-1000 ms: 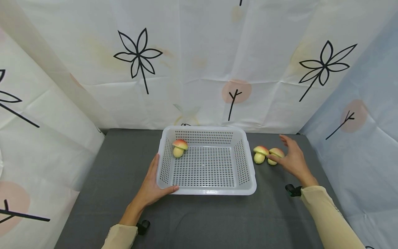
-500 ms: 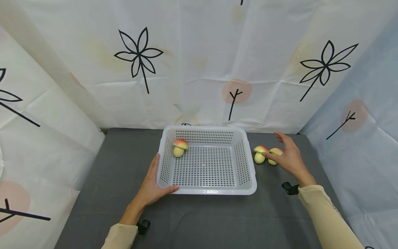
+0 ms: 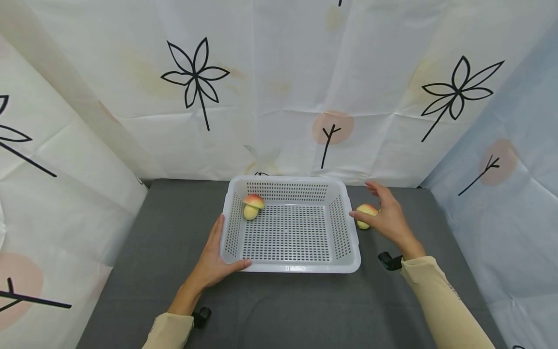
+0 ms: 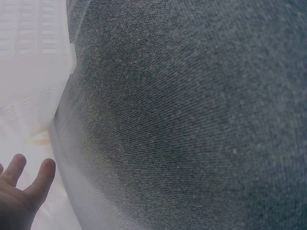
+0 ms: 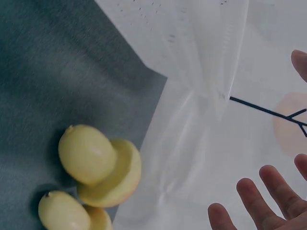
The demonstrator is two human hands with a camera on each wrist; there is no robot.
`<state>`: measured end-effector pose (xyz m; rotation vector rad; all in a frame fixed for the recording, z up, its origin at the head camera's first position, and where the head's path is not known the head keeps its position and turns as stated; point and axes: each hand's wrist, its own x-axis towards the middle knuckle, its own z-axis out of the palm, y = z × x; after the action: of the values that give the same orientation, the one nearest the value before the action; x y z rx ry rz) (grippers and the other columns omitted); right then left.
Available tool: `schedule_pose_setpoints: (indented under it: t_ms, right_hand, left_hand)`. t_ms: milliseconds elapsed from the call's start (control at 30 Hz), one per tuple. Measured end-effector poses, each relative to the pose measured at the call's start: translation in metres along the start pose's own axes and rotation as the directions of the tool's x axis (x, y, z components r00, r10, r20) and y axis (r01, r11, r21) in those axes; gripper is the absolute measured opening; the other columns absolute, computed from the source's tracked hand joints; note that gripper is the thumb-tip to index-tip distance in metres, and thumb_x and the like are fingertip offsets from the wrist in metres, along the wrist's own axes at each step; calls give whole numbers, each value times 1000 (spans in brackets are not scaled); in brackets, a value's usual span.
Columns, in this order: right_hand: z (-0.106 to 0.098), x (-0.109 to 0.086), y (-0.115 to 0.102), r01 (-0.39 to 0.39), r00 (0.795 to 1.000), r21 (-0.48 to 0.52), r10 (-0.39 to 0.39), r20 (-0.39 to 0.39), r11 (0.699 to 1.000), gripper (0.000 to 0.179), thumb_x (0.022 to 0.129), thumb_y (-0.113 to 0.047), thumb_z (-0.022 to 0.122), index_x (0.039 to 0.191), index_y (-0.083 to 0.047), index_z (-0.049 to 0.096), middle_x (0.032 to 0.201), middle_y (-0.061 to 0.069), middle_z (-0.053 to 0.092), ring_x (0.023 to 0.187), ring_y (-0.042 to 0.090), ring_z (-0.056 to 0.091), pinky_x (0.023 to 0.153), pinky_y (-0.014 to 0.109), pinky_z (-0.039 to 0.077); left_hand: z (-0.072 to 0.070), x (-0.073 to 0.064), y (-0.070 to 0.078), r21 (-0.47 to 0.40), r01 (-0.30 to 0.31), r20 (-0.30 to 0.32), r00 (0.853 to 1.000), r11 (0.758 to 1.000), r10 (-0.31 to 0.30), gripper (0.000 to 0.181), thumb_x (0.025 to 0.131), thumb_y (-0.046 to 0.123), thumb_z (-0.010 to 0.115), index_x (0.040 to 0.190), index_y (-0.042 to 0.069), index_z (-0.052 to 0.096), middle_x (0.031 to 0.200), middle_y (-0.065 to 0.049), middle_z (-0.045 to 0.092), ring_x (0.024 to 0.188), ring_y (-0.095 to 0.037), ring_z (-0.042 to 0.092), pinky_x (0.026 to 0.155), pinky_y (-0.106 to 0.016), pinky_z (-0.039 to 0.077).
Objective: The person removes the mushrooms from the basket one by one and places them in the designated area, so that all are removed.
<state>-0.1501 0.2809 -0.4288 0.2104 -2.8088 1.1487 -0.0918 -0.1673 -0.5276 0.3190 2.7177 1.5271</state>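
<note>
A white perforated plastic basket (image 3: 289,267) stands on the grey cloth, with one toy mushroom (image 3: 253,207) inside at its far left. My left hand (image 3: 212,261) rests at the basket's front left corner, fingers straight along the left side and thumb on the front rim. To the right of the basket, my right hand (image 3: 389,219) hovers with thumb and fingers spread, holding nothing. Beneath it lies a red-and-yellow mushroom (image 3: 365,216); a second one is almost wholly hidden by the hand in the head view. The right wrist view shows both, a nearer mushroom (image 5: 88,154) and another mushroom (image 5: 63,211).
Grey cloth (image 3: 279,310) covers the table. White printed curtains (image 3: 279,97) hang behind it and at both sides. A black strap (image 3: 389,261) is on the right wrist, and a similar strap (image 3: 201,317) on the left.
My right hand has moved left, from over the right-hand mushroom to above the one nearer the basket. The left hand, the basket and the mushrooms stay where they were.
</note>
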Motion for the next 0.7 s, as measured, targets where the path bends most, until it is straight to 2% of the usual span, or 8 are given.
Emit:
schedule_pose_setpoints:
  t_ms: [267, 500, 700]
  right_hand:
    - [17, 4, -14, 5, 1000, 52, -6, 25, 999, 92, 80, -19, 88, 154, -3, 37, 151, 25, 40, 138, 44, 37, 104, 65, 33]
    - [31, 9, -24, 50, 998, 32, -51, 39, 998, 90, 79, -18, 89, 152, -3, 40, 148, 23, 43, 135, 45, 40, 102, 64, 35]
    - [39, 14, -36, 59, 996, 26, -61, 58, 998, 90, 79, -22, 89, 152, -4, 40, 148, 22, 44, 134, 43, 42, 104, 62, 35]
  left_hand:
    - [0, 0, -1, 2, 1, -1, 1000, 1000, -1, 137, 69, 41, 94, 164, 28, -4, 169, -11, 3, 148, -40, 20, 108, -69, 24]
    - [0, 0, -1, -1, 8, -2, 1000, 1000, -8, 137, 69, 41, 94, 164, 27, -3, 169, -10, 3, 149, -40, 20, 109, -67, 24]
    - [0, 0, -1, -8, 2, -4, 1000, 1000, -2, 137, 69, 40, 94, 165, 25, -2, 169, -10, 3, 148, -39, 20, 108, -67, 24]
